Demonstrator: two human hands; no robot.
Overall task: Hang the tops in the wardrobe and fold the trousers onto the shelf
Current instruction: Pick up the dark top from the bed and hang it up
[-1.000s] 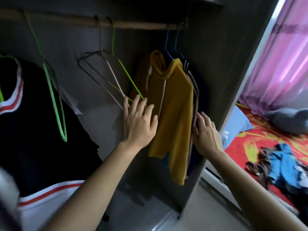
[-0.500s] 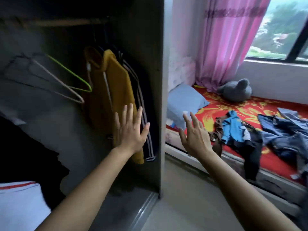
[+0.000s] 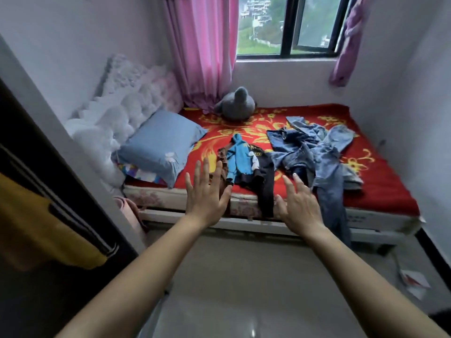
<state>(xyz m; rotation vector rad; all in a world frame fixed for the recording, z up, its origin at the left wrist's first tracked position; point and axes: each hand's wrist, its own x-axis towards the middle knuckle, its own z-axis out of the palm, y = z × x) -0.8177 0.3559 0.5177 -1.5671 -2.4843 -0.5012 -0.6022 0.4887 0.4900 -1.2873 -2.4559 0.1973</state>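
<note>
We hold our left hand point(image 3: 207, 191) and right hand point(image 3: 299, 203) out empty with fingers spread, above the bed's point(image 3: 380, 198) near edge, where the small tops point(image 3: 244, 159) and crumpled jeans point(image 3: 314, 152) lie, the yellow top point(image 3: 36, 223) hanging at far left.
</note>
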